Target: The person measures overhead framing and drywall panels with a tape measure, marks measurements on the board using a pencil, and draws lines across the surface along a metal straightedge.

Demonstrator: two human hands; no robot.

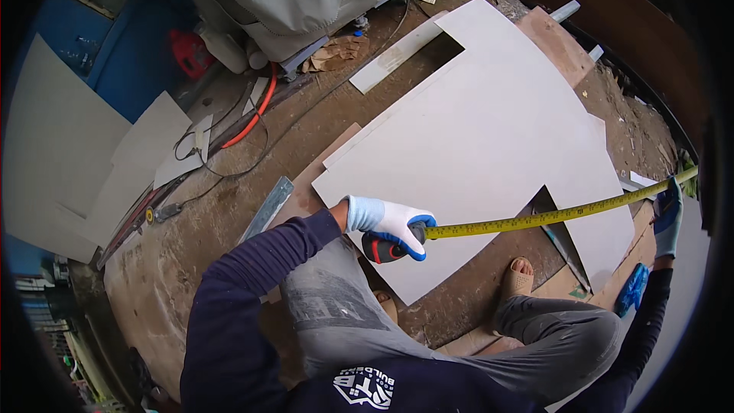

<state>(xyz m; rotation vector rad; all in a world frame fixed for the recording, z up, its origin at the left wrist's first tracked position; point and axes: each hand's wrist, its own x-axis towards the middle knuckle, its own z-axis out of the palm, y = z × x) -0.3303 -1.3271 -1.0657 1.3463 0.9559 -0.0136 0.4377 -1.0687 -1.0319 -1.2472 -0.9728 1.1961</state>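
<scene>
The left hand (394, 222) is clamped around the tape-measure case (379, 250), and the right hand (667, 218), its grip unclear, meets the yellow blade (497, 225) extending rightward from the left hand over the white sheet (466, 138), probably best kept taut and untwisted.

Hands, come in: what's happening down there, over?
Left hand gripping tape measure case; right hand at yellow blade, near its far end. Blade drawn out over white board. Nothing visibly blocking it.
</scene>
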